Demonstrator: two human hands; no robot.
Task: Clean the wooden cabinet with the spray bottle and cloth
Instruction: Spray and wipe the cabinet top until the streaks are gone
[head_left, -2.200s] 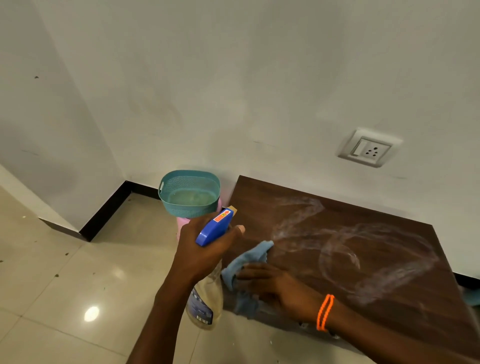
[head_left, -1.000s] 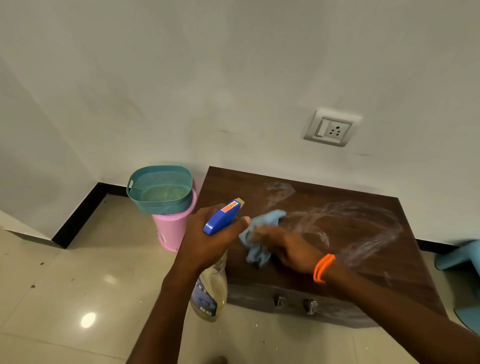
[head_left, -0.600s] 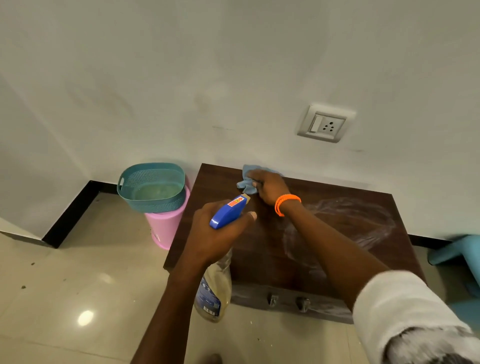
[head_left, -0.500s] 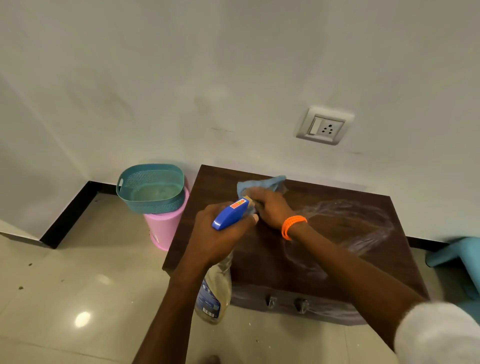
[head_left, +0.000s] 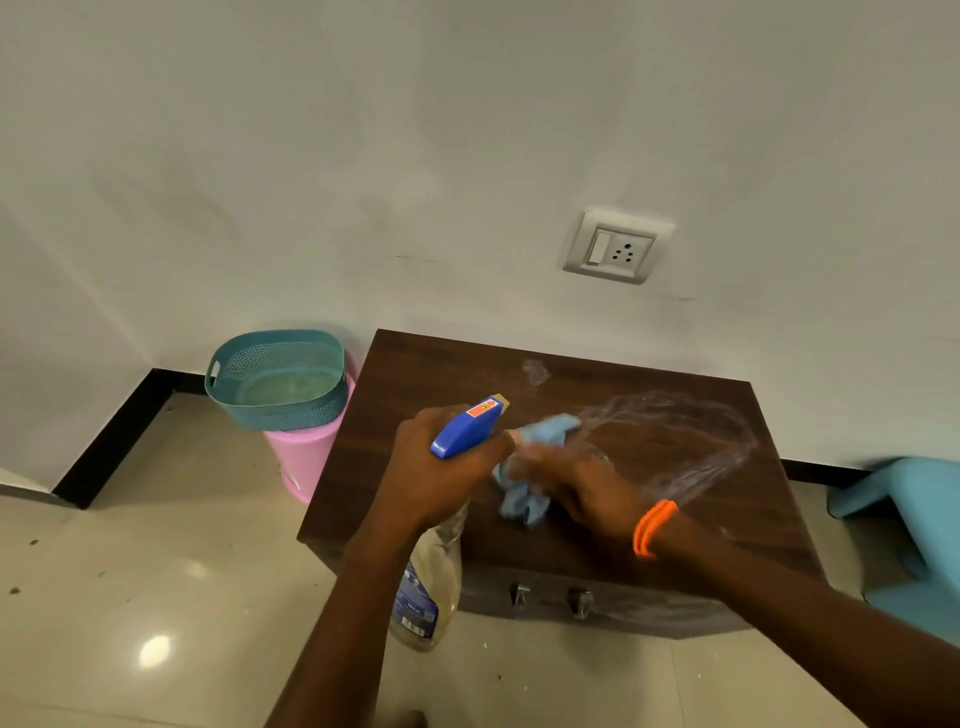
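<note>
A low dark wooden cabinet (head_left: 415, 379) stands against the white wall, its top streaked with whitish spray on the right half. My left hand (head_left: 441, 483) grips a spray bottle (head_left: 470, 426) with a blue head and a clear body hanging below, held over the cabinet's front left. My right hand (head_left: 576, 483), with an orange band on the wrist, presses a light blue cloth (head_left: 524, 499) onto the cabinet top near the middle; the hand is blurred. Two metal knobs (head_left: 550, 597) show on the cabinet's front face.
A teal mesh basket (head_left: 278, 379) sits on a pink bin (head_left: 306, 457) left of the cabinet, in the corner. A wall socket (head_left: 615, 247) is above the cabinet. A light blue plastic stool (head_left: 914, 519) stands at the right. The floor is glossy tile.
My right hand has pulled the cloth from the cabinet's back edge towards the front middle. The left half's streaks are wiped away. The bottle has stayed in my left hand.
</note>
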